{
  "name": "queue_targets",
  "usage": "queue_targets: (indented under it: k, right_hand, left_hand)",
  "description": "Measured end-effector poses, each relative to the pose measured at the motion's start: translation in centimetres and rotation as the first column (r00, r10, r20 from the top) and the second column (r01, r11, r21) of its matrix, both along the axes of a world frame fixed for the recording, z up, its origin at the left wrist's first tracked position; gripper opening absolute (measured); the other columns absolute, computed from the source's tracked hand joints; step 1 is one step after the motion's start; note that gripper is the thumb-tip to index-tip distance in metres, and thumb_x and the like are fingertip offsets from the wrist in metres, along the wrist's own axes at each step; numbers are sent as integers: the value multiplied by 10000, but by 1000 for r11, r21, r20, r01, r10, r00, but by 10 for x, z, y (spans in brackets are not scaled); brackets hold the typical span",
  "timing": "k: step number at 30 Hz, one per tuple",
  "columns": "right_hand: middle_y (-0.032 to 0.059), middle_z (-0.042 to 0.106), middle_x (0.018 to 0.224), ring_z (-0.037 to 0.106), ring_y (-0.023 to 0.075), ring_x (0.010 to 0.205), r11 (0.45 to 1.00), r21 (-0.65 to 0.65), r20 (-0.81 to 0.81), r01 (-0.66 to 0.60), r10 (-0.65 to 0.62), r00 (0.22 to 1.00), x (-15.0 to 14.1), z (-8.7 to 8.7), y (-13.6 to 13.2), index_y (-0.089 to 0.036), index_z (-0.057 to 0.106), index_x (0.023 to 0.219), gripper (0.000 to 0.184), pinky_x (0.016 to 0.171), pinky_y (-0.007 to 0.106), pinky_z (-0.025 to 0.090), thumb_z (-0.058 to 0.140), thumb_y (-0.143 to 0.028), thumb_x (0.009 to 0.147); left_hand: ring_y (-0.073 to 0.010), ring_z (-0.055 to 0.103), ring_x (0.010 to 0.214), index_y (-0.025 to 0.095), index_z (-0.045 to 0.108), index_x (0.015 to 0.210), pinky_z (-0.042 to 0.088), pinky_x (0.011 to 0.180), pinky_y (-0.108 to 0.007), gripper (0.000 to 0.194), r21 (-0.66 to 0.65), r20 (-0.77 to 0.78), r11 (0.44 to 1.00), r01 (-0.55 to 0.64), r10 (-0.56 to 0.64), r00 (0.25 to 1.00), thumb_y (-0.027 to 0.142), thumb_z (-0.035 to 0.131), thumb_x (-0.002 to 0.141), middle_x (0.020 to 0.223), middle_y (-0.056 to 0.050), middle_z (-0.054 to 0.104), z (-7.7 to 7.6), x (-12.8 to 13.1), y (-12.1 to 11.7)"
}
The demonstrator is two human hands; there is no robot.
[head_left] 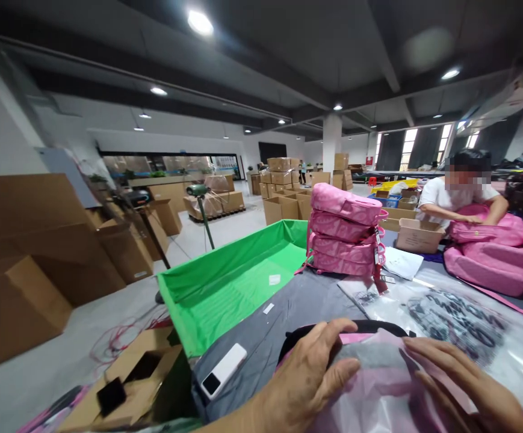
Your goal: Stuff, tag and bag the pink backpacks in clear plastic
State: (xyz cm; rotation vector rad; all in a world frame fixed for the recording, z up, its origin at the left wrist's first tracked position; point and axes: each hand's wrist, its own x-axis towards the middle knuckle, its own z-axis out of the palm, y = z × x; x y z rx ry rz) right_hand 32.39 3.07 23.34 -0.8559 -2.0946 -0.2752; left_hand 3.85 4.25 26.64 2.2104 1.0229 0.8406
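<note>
My left hand (306, 376) and my right hand (464, 379) grip a pink backpack (369, 385) from either side at the bottom of the view. Thin translucent wrapping paper covers most of it, and a black trim edge shows along its top. It lies on a grey sheet (279, 319), with a clear printed plastic bag (460, 325) beyond my right hand. A white phone (222, 371) lies on the sheet to the left of my left hand, not touching it.
A stack of pink backpacks (345, 231) stands past my hands, beside a green-lined bin (232, 282). Across the table, a co-worker (460, 198) handles another pink backpack (491, 252). Cardboard boxes (30, 258) stand at left, with more stacked far back.
</note>
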Motion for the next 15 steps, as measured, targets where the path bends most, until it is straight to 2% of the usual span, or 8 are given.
queue_targets:
  k: [2,5,7,10,12,15]
  right_hand:
    - [58,745,1149,743,125,1003,998,-51,4,-43,43,999,-7,4,6,-260,608,1362,352,855,120,563,554,-344,1025]
    - [51,753,1094,754,123,941,993,-72,3,-90,90,996,-5,1,10,-277,618,1361,369,804,103,561,575,-390,1013]
    - [44,758,1066,760,136,917,990,-81,35,-112,115,993,-2,-2,9,-294,636,1340,371,799,116,568,589,-427,998]
    - [58,748,979,753,162,851,976,-170,36,-134,142,989,-5,-5,3,-278,688,1244,346,748,164,595,529,-476,1009]
    - [57,724,886,733,169,783,964,-228,39,-140,152,988,-9,-6,-4,-267,726,1109,370,686,186,598,479,-525,1014]
    - [57,711,854,716,181,751,951,-289,67,-113,138,988,-6,-12,-16,-273,739,1008,461,656,212,597,435,-619,999]
  left_hand:
    - [-189,638,953,237,559,1333,535,871,-320,434,73,7,997,38,-38,999,528,437,1036,1089,-64,674,-6,-2,2]
    - [-165,625,848,233,564,1331,519,769,-268,470,223,-11,973,51,-50,999,565,408,1037,983,-51,664,-17,-5,3]
    - [-150,615,812,234,558,1317,498,729,-242,457,350,9,935,54,-61,998,558,383,1047,949,-41,663,-24,-6,3]
    - [-131,572,724,224,524,1324,456,662,-219,392,527,-15,839,138,-154,988,478,357,1075,861,-16,649,-29,-6,-3]
    - [-129,530,676,236,484,1389,420,621,-214,380,587,-58,790,180,-180,982,425,360,1085,780,7,601,-31,-7,-11]
    - [-118,428,586,309,485,1419,305,523,-213,364,623,-81,770,140,-114,990,410,381,1085,662,51,445,-28,-8,-24]
